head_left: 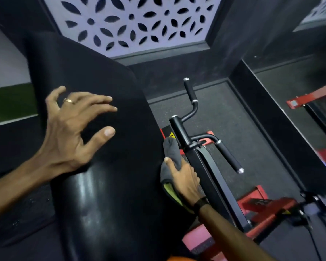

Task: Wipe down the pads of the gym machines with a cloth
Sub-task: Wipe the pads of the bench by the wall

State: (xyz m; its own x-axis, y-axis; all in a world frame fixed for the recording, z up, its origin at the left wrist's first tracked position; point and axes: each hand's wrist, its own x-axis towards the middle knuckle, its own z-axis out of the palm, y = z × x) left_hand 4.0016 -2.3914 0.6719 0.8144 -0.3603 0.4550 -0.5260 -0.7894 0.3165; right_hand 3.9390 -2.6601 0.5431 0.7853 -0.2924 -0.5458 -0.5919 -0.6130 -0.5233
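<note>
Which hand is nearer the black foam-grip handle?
Right. The right hand, holding the grey cloth, sits beside the black foam-grip handle; the left hand is across the black pad.

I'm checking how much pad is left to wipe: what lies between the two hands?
In the head view, only bare black pad lies between the left hand, spread over it, and the right hand, which holds the cloth at its right edge.

Left hand (72,127): a plain gold band (69,100) encircles one finger near its base, well back from the fingertips; the forearm behind is bare. Right hand (184,180): a black strap (200,203) rings the wrist behind the fingers, with a bare forearm and an orange patch of clothing (179,259) at the lower frame edge.
</note>
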